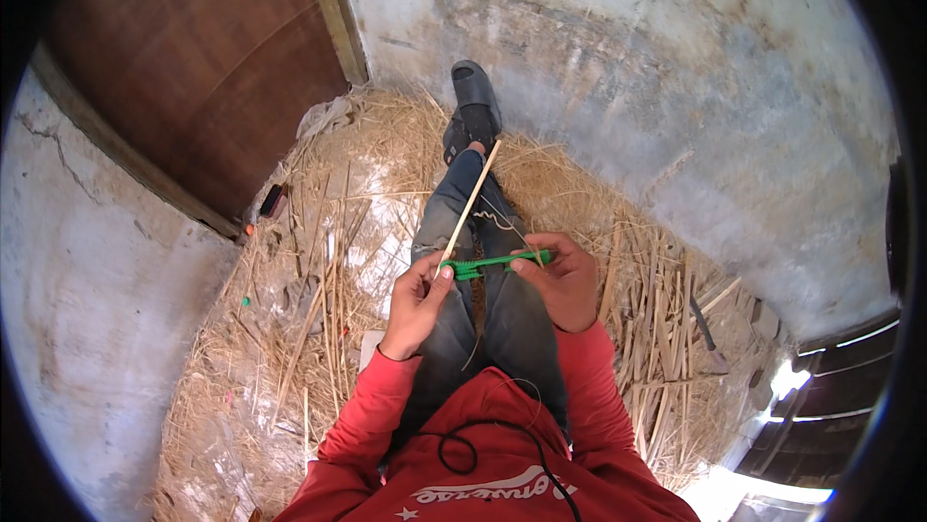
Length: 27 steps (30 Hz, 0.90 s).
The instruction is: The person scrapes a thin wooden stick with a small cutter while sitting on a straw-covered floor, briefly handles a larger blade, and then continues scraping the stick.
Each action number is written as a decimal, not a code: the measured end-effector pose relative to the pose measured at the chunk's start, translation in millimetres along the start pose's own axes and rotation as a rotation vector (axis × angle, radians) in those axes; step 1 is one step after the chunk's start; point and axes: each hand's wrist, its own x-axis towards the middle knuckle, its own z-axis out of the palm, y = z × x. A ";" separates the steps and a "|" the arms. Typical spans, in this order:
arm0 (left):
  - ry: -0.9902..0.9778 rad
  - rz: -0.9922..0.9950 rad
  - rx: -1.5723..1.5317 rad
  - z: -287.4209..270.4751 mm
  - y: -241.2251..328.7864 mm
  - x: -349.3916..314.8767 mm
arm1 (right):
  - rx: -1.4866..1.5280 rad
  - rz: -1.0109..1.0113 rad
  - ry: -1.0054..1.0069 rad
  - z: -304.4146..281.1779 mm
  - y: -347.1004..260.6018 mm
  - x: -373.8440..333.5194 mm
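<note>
Above my lap, my left hand [418,302] pinches the lower end of a pale, thin wooden stick [473,196] together with the ridged left end of a green piece [491,262]. The stick slants up and away toward my feet. The green piece looks like plastic, narrow in the middle, and spans the gap between my hands. My right hand [563,281] closes its thumb and fingers on the right end of the green piece. A thin, partly curled strand [495,220] hangs near the stick, over my legs. Whether it is tied to the green piece I cannot tell.
Straw and split sticks [661,319] cover the floor on both sides of my legs. At right lies a dark-bladed tool [703,322] with a wooden handle. A small dark object [273,199] rests by the brown door [193,58]. Stained walls [628,68] stand close around.
</note>
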 end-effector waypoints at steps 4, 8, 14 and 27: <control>-0.078 0.013 -0.066 -3.9 3.4 -1.3 | 0.035 0.113 -0.060 9.6 -5.0 4.0; -0.083 -0.091 -0.072 -18.6 4.2 -0.7 | -0.174 0.115 -0.011 -5.4 -17.2 16.1; 0.026 0.068 -0.058 -30.8 -5.6 0.7 | -0.777 -0.148 0.535 -86.6 16.6 31.5; -0.008 0.024 0.001 -11.6 -9.5 -10.5 | 0.017 0.126 0.197 59.0 10.8 -2.1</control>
